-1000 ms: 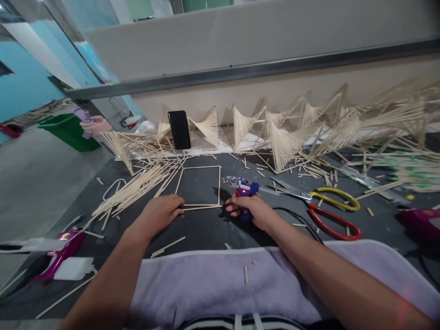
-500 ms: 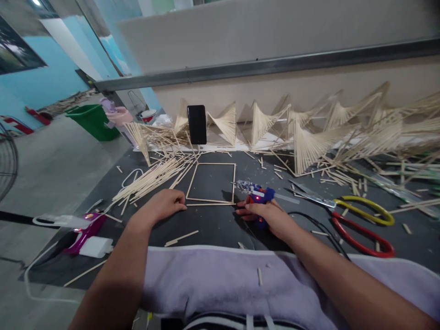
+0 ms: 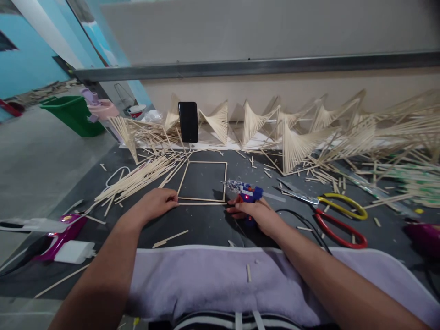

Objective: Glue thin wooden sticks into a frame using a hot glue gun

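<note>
Wooden square [image 3: 208,162] of thin sticks, lying flat near the middle of the tabletop [image 3: 206,229], with a loose stick [image 3: 202,204] just beside its near side. Probably very light and stiff, but easy to snap or knock crooked, with weak spots at the corners. Best to lift it gently by two sides at once, close to the corners, with soft fingertips and no twisting. For the loose stick, a light pinch at each end, not a hard push in the middle. At its left end, the left hand [image 3: 158,201], with fingers curled in close; too small to tell whether pinching the stick or only touching it. By its right end, the right hand [image 3: 254,208], wrapped around a blue glue gun [image 3: 250,193]. Likely heavier than any stick, and maybe hot at the tip, so good to hold only by the handle. Tip pointing left, close to the right side of the square. To the right, big scissors [image 3: 318,200], lying open. To the left, a messy pile of sticks [image 3: 137,181]. Toward the far edge, a black phone [image 3: 188,122], standing up. Over the near edge, a soft purple cloth [image 3: 206,275].
</note>
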Available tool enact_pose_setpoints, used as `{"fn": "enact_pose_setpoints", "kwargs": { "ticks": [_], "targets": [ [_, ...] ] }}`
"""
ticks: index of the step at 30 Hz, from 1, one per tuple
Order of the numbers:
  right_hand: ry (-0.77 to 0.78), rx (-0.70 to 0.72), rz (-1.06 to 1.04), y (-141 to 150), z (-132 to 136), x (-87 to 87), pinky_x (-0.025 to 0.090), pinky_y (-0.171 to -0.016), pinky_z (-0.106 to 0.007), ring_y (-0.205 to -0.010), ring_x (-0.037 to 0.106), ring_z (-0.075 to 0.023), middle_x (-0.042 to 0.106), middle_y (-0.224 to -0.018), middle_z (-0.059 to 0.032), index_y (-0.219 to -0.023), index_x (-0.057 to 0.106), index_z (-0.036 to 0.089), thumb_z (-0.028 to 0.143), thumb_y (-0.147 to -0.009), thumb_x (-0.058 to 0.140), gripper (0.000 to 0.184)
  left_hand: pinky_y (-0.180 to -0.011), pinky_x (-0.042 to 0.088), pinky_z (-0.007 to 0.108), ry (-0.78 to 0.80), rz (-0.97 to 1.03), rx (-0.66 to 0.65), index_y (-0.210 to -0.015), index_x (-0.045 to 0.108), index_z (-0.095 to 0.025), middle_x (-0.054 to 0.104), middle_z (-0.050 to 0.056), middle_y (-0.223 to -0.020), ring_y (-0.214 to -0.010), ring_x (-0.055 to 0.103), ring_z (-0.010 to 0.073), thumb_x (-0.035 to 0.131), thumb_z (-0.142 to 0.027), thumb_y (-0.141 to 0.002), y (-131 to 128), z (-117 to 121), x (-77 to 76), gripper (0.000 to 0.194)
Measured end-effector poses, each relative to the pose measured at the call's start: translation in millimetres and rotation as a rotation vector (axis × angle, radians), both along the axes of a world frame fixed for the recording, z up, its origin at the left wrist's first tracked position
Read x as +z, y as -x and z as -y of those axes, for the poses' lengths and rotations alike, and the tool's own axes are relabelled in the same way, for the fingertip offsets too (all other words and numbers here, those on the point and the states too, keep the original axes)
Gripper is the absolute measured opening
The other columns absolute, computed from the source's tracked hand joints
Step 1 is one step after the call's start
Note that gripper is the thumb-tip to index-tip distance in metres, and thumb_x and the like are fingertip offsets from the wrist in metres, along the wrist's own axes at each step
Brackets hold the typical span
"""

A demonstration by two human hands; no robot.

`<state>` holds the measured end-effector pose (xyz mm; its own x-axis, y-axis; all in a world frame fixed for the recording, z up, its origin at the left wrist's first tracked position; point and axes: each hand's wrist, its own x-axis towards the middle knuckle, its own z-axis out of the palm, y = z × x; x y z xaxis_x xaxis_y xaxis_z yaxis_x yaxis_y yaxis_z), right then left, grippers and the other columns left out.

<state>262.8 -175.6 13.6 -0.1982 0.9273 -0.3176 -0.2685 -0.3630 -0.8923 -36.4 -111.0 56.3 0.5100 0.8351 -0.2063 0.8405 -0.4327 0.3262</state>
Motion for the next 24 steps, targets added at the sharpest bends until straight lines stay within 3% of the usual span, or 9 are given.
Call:
{"fn": "enact_pose_setpoints", "kwargs": {
  "ticks": [24],
  "targets": [
    [-0.036,0.032,0.021,2.0,2.1,-0.3,0.050,-0.071,-0.031,-0.084,0.063,-0.0217,0.064,-0.095,-0.0069,-0.080,0.057,0.016,0.025,-0.062,0.066,0.021,-0.055,0.031,0.022,-0.014,-0.031,0.019,-0.071,0.058,-0.020,0.059,-0.001,-0.067,-0.061,0.051,0.0125,0.044,-0.031,-0.075,4.4,-3.7,-2.5,0.019]
  ]
}}
